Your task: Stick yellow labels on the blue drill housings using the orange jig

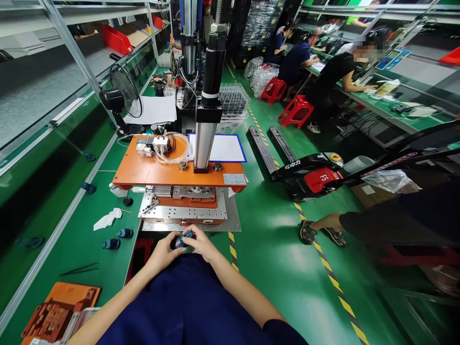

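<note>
Both hands meet close to my body, just in front of the orange press fixture (172, 175). Between them is a small dark blue-green plastic part (182, 239) with a reddish spot. My left hand (166, 250) grips it from the left with closed fingers. My right hand (201, 243) pinches it from the other side. Fingers hide much of the part, so its exact kind does not show. Two similar dark parts, one (125, 233) a little behind the other (110, 244), lie on the green bench to the left.
On the bench are tweezers (79, 269), a white tissue (108, 219), an orange block fixture (53, 311) and a black fan (124, 93). A pallet truck (312, 175) stands on the floor at right. A person's leg (325, 224) is near it; several people sit beyond.
</note>
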`<state>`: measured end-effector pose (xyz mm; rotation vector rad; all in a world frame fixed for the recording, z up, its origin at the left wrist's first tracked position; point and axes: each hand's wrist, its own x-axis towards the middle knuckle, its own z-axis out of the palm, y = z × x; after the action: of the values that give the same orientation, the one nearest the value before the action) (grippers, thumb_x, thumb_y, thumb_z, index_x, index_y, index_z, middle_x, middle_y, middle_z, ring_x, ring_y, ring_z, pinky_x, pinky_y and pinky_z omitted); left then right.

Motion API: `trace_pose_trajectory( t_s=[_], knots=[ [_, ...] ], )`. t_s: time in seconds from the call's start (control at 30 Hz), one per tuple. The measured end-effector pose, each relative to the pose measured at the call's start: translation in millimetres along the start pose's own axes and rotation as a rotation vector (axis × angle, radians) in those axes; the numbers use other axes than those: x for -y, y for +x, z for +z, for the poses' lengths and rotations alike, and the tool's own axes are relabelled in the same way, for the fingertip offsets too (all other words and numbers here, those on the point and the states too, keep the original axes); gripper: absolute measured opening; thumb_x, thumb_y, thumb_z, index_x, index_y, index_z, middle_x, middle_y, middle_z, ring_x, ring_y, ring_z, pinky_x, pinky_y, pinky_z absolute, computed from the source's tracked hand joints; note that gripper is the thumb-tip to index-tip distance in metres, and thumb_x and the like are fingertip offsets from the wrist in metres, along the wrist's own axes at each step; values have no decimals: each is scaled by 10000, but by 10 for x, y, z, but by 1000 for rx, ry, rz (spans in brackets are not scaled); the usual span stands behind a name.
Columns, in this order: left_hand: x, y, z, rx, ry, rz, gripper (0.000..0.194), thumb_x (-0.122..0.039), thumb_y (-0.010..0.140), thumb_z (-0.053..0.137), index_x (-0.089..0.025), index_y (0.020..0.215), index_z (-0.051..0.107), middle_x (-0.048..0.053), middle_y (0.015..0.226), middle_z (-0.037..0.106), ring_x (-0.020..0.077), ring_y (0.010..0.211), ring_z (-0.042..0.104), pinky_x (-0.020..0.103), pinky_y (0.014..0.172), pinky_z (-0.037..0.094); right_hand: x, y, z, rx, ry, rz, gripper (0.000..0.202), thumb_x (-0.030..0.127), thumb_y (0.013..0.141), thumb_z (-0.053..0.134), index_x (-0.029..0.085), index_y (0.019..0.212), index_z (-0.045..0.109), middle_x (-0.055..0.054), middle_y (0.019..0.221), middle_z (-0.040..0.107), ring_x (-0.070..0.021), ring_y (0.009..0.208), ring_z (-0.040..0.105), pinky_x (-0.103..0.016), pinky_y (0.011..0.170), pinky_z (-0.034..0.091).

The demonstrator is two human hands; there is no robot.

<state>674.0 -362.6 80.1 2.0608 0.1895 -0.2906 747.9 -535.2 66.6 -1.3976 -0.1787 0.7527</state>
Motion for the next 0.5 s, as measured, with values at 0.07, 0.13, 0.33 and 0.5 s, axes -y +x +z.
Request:
trace_pose_trajectory(
  t_s=[0.07,0.13,0.33,0.5],
  knots=[
    [8,3,1,11,2,0,480,-361,807,695,-199,1247,594,76,1209,705,251,1053,666,361,930,509,0,0,0,3,2,4,204,302,728,724,234,896,630,18,885,619,-181,842,573,-317,797,455],
    [15,7,2,17,6,-1,487,-358,810,693,-194,1256,588,79,1218,700,250,1065,663,360,939,505,2,0,1,7,6,9,211,311,727,726,233,896,628,17,885,618,-183,839,575,-318,789,463],
    [27,16,10,30,22,-1,473,-365,809,689,-201,1242,591,70,1213,704,249,1068,662,358,938,508,-9,-8,-9,4,17,14,227,334,721,741,231,889,629,17,893,623,-184,839,595,-323,806,471],
    [26,19,20,23,19,6,467,-363,801,699,-207,1232,609,68,1203,710,256,1061,663,374,945,507,-29,-20,-22,-3,21,20,232,338,716,749,232,882,627,13,886,631,-194,863,605,-330,817,480]
  ],
)
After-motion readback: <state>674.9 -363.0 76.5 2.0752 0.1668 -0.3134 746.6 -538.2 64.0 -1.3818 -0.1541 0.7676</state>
